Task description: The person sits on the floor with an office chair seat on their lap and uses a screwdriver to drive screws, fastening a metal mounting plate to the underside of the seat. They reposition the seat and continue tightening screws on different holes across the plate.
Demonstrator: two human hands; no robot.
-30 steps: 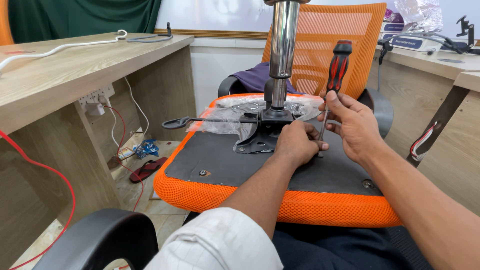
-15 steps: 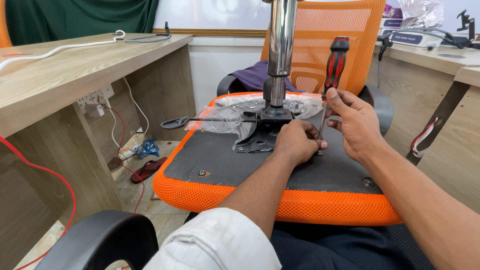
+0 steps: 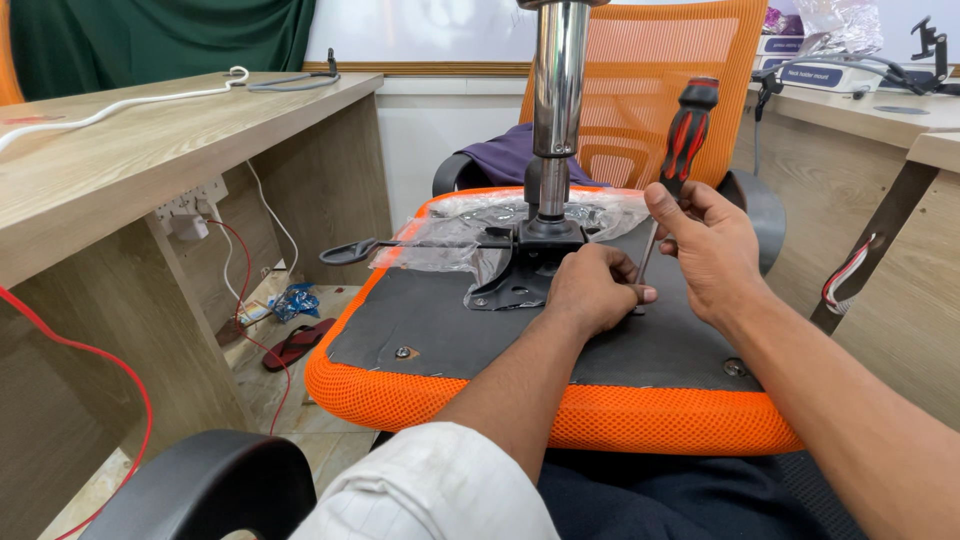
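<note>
My right hand (image 3: 712,250) grips the red-black screwdriver (image 3: 678,150); left hand (image 3: 590,290) pinches, probably, its tip against the seat's black underside (image 3: 640,345).

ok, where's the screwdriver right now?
Head view, right of centre: the screwdriver stands nearly upright in the right hand, tip down beside the left hand near the black metal plate on the upturned seat.

A light wooden desk (image 3: 150,150) stands at the left, with a white cable (image 3: 120,103) lying across its top. A green curtain (image 3: 160,35) hangs behind it. Under the desk, a white power strip (image 3: 190,205) is fixed to the panel, red wires (image 3: 90,355) trail down, and a dark red sandal (image 3: 297,343) lies on the floor near a crumpled blue wrapper (image 3: 295,300). A second orange mesh chair (image 3: 640,90) stands behind, purple cloth (image 3: 505,155) on its seat. Another wooden desk (image 3: 850,110) stands at the right.
</note>
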